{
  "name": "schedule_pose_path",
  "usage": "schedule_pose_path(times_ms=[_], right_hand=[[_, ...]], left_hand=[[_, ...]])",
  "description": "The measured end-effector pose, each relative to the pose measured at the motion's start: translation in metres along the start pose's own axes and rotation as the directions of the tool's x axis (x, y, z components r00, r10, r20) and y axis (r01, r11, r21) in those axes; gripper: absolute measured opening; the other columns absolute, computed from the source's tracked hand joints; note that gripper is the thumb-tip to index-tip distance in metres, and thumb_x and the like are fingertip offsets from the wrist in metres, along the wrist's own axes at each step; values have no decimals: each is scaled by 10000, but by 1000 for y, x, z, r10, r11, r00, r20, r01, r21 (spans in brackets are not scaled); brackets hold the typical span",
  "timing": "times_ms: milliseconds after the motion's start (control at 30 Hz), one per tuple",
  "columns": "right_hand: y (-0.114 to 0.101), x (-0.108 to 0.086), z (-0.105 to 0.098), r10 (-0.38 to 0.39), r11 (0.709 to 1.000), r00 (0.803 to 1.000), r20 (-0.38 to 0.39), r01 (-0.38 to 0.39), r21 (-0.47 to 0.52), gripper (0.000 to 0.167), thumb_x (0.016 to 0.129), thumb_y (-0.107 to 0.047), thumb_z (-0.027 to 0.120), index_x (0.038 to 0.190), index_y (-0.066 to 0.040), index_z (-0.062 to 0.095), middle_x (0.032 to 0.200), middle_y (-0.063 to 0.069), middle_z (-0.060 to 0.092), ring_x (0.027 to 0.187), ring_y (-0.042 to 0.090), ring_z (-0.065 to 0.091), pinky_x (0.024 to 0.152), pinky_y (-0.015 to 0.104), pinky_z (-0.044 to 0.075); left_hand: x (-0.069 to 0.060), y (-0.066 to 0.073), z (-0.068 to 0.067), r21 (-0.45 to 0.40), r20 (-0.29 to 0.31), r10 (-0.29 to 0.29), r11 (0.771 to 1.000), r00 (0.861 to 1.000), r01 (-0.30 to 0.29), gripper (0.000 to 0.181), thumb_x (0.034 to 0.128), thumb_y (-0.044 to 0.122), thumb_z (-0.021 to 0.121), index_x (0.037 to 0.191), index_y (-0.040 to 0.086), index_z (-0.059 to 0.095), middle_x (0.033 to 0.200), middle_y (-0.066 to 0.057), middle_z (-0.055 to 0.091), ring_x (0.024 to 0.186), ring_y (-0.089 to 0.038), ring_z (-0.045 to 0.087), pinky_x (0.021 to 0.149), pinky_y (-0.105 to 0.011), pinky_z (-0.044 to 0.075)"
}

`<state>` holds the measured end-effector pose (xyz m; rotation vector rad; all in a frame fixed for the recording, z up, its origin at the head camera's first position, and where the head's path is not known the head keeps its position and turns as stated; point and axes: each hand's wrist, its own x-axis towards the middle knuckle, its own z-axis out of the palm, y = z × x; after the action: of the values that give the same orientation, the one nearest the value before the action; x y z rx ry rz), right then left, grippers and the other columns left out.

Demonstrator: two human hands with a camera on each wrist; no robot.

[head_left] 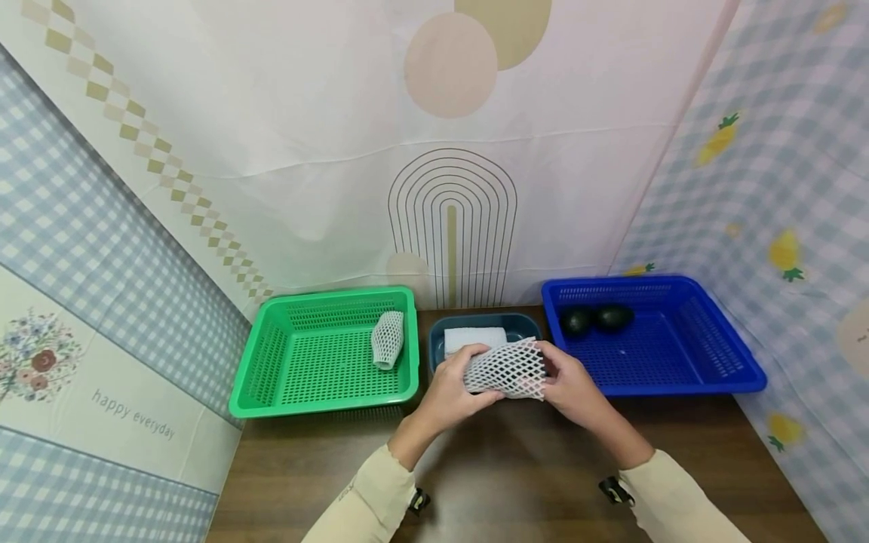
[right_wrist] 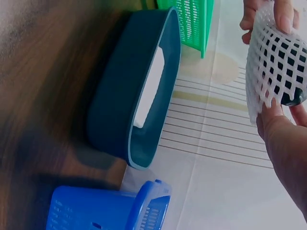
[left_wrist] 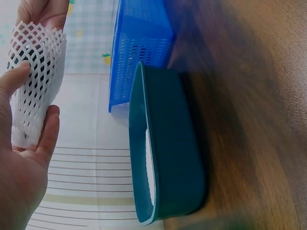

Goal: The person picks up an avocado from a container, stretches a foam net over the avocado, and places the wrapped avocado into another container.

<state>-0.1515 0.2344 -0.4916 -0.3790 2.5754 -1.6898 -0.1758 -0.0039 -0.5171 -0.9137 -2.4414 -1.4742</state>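
Note:
A white foam net sleeve [head_left: 505, 369] is held between both hands above the front of the small teal bin. Inside it, a dark avocado [right_wrist: 289, 101] shows through the mesh and at the open end in the right wrist view. My left hand [head_left: 451, 388] grips the sleeve's left part, thumb across the mesh in the left wrist view. At the right end, my right hand [head_left: 573, 385] holds the sleeve and avocado, its fingertips partly hidden. In the green basket [head_left: 319, 407] lies another netted item [head_left: 388, 341]; its contents cannot be made out.
The teal bin [left_wrist: 172, 143] stands between the baskets with a stack of flat white foam nets [head_left: 468, 337] in it. Two dark avocados [head_left: 614, 317] lie in the blue basket [head_left: 661, 386] on the right. A patterned cloth wall [head_left: 326, 219] rises behind the wooden table [head_left: 502, 483].

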Motion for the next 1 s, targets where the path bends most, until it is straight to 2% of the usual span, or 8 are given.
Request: schedule_pose_path(times_ms=[233,300,400,600,767,833,900,1000], right_hand=[[1,3,7,-37,999,999,-10,36,-20,549,850,69,756,1359,47,551,1167,240,667,950,80,650,769,220,571],[0,3,9,-49,997,999,-23,48,-54,533,841,67,759,1338,47,568,1160,230,676,958,107,653,777,212,564],[-3,3,12,-68,991,997,-41,63,-122,512,827,62,766,1308,37,593,1146,207,691,984,168,661,795,215,561],[-8,4,21,-106,961,992,-71,84,-263,488,798,29,801,1253,-16,634,1138,133,690,1019,253,676,808,307,573],[-10,8,27,-103,958,992,-73,80,-274,502,785,10,832,1243,-42,634,1161,102,651,1057,270,673,838,393,585],[-11,9,28,-104,960,993,-64,83,-268,494,788,13,826,1239,-39,632,1163,103,648,1065,277,674,838,406,589],[-12,11,29,-104,960,993,-57,85,-268,484,793,24,810,1238,-35,628,1167,112,649,1073,292,677,840,416,593],[-14,12,29,-100,960,994,-43,85,-266,473,800,56,770,1240,-29,619,1174,122,650,1085,302,677,844,412,597]], left_hand=[[0,2,-1,23,45,-48,999,998,47,770,777,226,916,1412,58,514,1325,-116,654,1155,-240,643,1004,-432,536],[1,3,-2,70,74,-64,996,995,58,806,784,268,912,1440,63,490,1352,-108,637,1178,-236,632,1023,-434,528],[3,4,-3,207,117,-71,977,991,46,840,784,368,900,1451,83,476,1364,-79,625,1194,-220,618,1040,-425,516],[6,9,-3,463,126,-54,887,991,-10,796,764,522,854,1351,96,526,1212,-45,666,1069,-194,633,942,-383,528],[9,14,-4,625,120,-51,780,991,-36,839,733,600,829,1344,99,544,1180,-33,673,1072,-195,604,925,-382,499],[10,14,-5,656,121,-18,752,993,-66,843,723,600,836,1333,93,552,1197,-34,669,1121,-198,595,973,-393,496],[12,14,-7,642,134,-9,763,991,-80,856,735,577,844,1361,80,538,1245,-51,665,1161,-203,604,1018,-398,505],[11,13,-8,551,154,-37,832,987,-55,879,764,501,861,1428,67,485,1321,-77,641,1156,-200,630,1011,-380,537]])
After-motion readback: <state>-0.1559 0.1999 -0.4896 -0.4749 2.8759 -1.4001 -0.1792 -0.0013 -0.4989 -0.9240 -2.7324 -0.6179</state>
